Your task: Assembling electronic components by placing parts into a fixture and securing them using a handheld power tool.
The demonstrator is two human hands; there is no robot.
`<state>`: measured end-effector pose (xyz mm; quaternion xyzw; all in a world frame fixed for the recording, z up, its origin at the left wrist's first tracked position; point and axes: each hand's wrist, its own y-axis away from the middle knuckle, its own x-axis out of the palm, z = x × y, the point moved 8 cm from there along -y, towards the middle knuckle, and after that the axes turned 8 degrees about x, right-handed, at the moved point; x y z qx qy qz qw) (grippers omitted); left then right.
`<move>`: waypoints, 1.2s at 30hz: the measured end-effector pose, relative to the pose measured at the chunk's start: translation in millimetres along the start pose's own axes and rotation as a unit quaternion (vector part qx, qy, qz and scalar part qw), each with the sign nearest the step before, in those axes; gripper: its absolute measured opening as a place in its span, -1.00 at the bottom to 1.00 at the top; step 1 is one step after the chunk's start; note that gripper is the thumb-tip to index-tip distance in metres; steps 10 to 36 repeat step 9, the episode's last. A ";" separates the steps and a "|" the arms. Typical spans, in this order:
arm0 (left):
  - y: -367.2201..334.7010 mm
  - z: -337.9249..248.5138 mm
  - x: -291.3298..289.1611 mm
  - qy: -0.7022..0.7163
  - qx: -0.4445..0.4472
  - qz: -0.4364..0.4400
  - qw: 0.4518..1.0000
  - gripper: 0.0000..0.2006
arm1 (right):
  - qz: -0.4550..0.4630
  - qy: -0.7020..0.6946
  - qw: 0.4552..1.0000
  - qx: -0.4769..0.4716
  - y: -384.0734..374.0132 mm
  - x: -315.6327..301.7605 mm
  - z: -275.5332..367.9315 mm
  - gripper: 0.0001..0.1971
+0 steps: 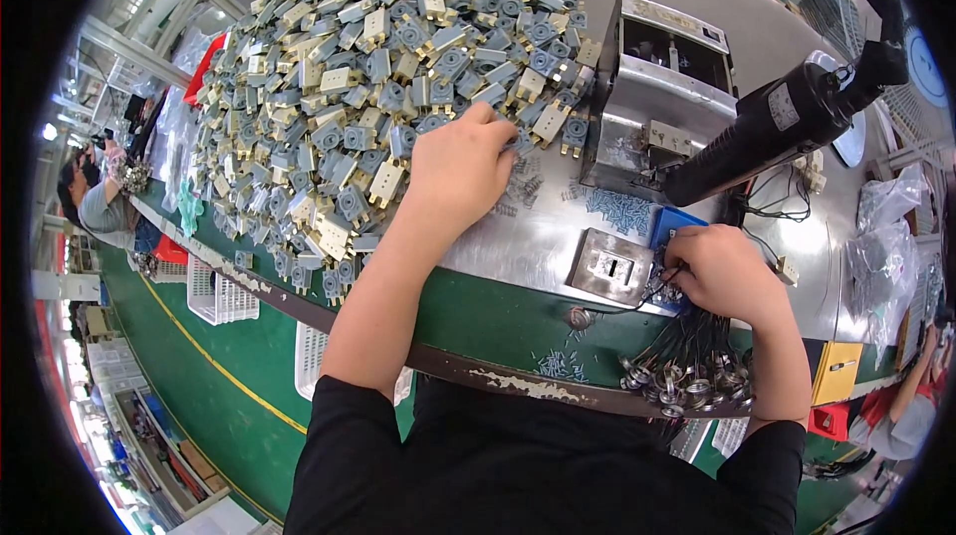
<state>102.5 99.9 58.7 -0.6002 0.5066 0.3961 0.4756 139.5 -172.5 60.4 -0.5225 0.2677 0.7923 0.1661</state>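
Observation:
My left hand is closed at the near edge of a big heap of grey and cream plastic housings with brass-coloured prongs. Its fingertips point away from me, and what they hold is hidden. Small coil springs lie just right of it. Over a blue tray my right hand is bent down with its fingers pinched together. I cannot make out what is between them. A thin black wire passes by its fingertips. Left of that hand sits a square metal fixture with a slotted centre.
A black electric screwdriver slants down beside a metal screw feeder. Small bluish screws are strewn behind the fixture, more at the front edge. Black leads with round metal ends hang over the edge. Other people work at both sides.

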 end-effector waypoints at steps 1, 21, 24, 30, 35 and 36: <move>-1.2 -0.2 2.1 0.001 0.002 0.002 1.000 -0.82 | 0.001 -0.002 1.000 0.003 0.6 1.1 -1.0 -0.89; -11.9 3.4 9.3 -0.031 0.025 0.045 0.998 -0.71 | -0.001 0.004 1.000 0.026 2.6 1.8 -5.2 -0.85; -11.9 3.4 9.3 -0.031 0.025 0.045 0.998 -0.71 | -0.001 0.004 1.000 0.026 2.6 1.8 -5.2 -0.85; -11.9 3.4 9.3 -0.031 0.025 0.045 0.998 -0.71 | -0.001 0.004 1.000 0.026 2.6 1.8 -5.2 -0.85; -11.9 3.4 9.3 -0.031 0.025 0.045 0.998 -0.71 | -0.001 0.004 1.000 0.026 2.6 1.8 -5.2 -0.85; -11.9 3.4 9.3 -0.031 0.025 0.045 0.998 -0.71 | -0.001 0.004 1.000 0.026 2.6 1.8 -5.2 -0.85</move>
